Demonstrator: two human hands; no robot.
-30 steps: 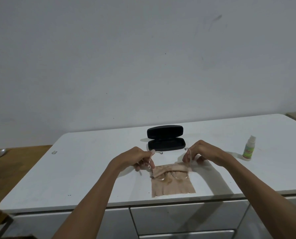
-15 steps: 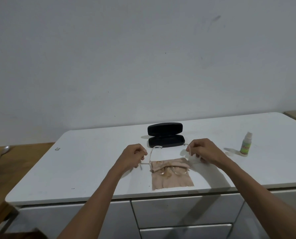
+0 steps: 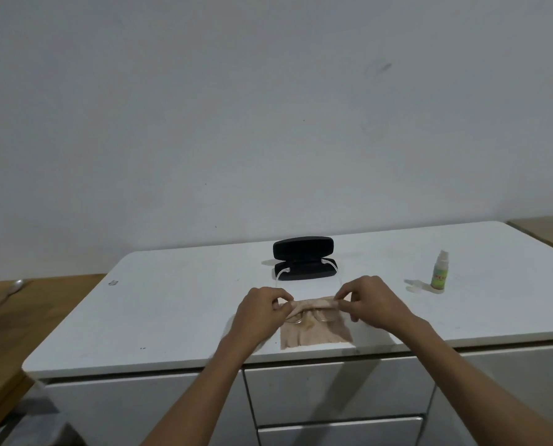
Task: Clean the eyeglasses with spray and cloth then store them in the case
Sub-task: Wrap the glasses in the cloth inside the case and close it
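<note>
On a white table (image 3: 172, 317) with drawers under its near edge, a beige cloth (image 3: 315, 334) lies flat close to the near rim, its far edge bunched up into a fold. The left hand (image 3: 262, 312) pinches the left end of that fold between thumb and fingers, and the right hand (image 3: 370, 304) pinches the right end the same way, so both hands are closed on the cloth. The eyeglasses (image 3: 307, 317) sit on the cloth between the two hands, with clear lenses and a thin frame showing just below the fold; whether the fingers also grip the frame I cannot tell, since the fold covers the top of it. The two pale arms of the eyeglasses reach away toward the far side, and their curved tips show against the black case (image 3: 304, 258). The case stands open just beyond the hands, its lid tilted up at the back and its tray facing the person. To the right, well apart from the hands, a small spray bottle (image 3: 440, 273) with a green label stands upright, and a clear cap (image 3: 412, 287) lies on the table just left of it. A plain grey wall fills the far part of the scene.
</note>
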